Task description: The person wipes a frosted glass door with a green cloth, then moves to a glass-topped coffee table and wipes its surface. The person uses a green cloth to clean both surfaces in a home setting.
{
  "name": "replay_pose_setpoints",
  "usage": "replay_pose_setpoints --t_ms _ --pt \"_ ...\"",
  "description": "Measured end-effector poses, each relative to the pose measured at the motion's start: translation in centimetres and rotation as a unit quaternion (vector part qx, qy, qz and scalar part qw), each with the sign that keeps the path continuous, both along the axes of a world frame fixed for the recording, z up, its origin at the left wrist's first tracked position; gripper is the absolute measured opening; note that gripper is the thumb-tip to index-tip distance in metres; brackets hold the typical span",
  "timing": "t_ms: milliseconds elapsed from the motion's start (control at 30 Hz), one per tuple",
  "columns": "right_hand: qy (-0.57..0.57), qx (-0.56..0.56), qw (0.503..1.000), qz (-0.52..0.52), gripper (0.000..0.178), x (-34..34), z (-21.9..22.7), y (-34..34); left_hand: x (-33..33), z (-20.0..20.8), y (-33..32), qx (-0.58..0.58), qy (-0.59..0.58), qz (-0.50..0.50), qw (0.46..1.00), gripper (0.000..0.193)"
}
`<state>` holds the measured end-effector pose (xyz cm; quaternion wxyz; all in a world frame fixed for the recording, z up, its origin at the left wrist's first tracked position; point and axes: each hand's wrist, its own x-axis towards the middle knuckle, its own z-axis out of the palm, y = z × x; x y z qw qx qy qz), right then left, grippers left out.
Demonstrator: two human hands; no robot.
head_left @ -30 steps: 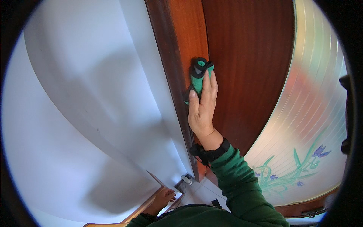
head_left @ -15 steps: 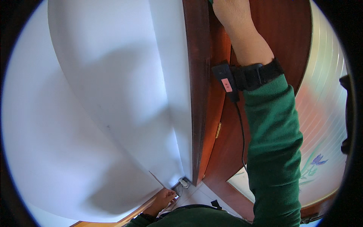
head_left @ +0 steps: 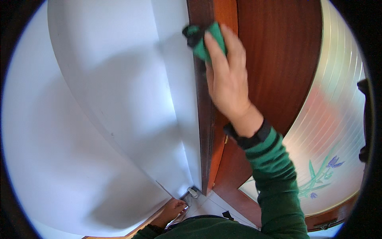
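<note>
My right hand (head_left: 227, 75) grips a crumpled green cloth (head_left: 215, 44) with black parts, its fingers and thumb wrapped round it. The cloth lies against the dark brown door frame (head_left: 206, 119) high up, where the frame borders the white wall. Some blur softens the cloth and fingers. Low down at the bottom of the view, my left hand (head_left: 174, 209) is small and closed, its fingers curled together beside the white wall. What those fingers hold, if anything, is too small to make out.
A reddish-brown door (head_left: 274, 59) with a ribbed, flower-painted glass panel (head_left: 318, 159) stands on the right. The white wall (head_left: 115, 99) fills the left. At the foot of the frame a small pale object (head_left: 192, 192) rests in the corner near the tiled floor (head_left: 213, 207).
My right hand has come down from the top edge and turned left with the green cloth, which now shows in full against the frame. My left hand has stayed put.
</note>
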<state>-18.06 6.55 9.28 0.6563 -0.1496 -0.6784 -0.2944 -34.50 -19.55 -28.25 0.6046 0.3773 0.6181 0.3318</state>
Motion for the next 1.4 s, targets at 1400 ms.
replay_pose_setpoints --t_ms 1400 --pt "-0.229 -0.084 0.97 0.006 0.03 5.8 -10.7 -3.3 0.9 -1.1 -4.9 -0.07 0.026 0.011 0.997 0.034"
